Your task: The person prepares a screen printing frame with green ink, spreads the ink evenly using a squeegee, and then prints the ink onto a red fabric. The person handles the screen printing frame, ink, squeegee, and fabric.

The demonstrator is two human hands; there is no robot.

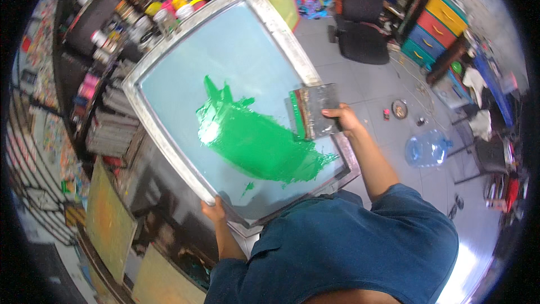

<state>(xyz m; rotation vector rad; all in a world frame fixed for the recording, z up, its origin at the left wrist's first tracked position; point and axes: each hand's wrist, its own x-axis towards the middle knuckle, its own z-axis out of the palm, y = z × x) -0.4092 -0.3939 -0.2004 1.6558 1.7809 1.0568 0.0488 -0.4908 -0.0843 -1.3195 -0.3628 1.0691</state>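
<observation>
A large screen printing frame (169, 156) with a pale blue mesh (185, 56) is tilted in front of my body. Thick green ink (253, 141) is smeared in a broad band across the lower half of the mesh, with ragged edges. My left hand (214, 210) grips the frame's near left edge, its fingers partly hidden beneath. Over the right side of the frame, my right hand (344, 119) holds a squeegee (320, 111) with its thumb on top. Green ink coats the squeegee's blade edge, which faces left toward the mesh.
Ink pots (180, 5) crowd a shelf behind the frame. A black office chair (363, 19), coloured drawers (433, 31) and a clear water jug (427, 147) stand to the right. Yellowish boards (109, 219) lean at lower left.
</observation>
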